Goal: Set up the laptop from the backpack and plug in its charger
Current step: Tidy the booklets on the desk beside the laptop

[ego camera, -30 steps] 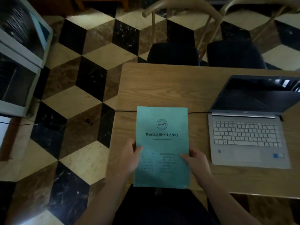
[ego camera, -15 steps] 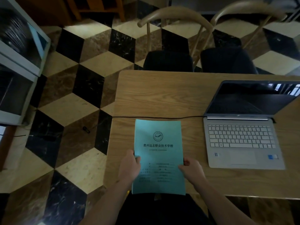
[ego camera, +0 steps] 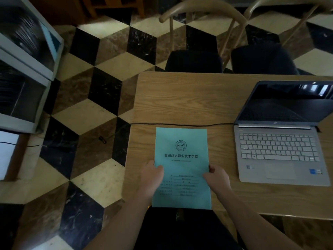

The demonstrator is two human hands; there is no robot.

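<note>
A silver laptop (ego camera: 281, 150) stands open on the right of the wooden table (ego camera: 180, 98), its screen dark. A black charger cable (ego camera: 180, 125) runs from the laptop's left rear corner across the table and drops off the left edge to the floor. A teal booklet (ego camera: 181, 150) with printed text lies near the front edge. My left hand (ego camera: 151, 177) grips its left edge and my right hand (ego camera: 217, 177) grips its right edge. No backpack is in view.
Two wooden chairs with dark seat cushions (ego camera: 193, 60) (ego camera: 263, 58) stand at the table's far side. A grey-white shelf unit (ego camera: 23, 69) stands at the left on the cube-patterned tile floor (ego camera: 86, 123). A small dark object (ego camera: 102, 139) lies on the floor.
The booklet has come down from a raised position toward the table surface near the front edge. Both hands keep their hold on it. The view shifted slightly.
</note>
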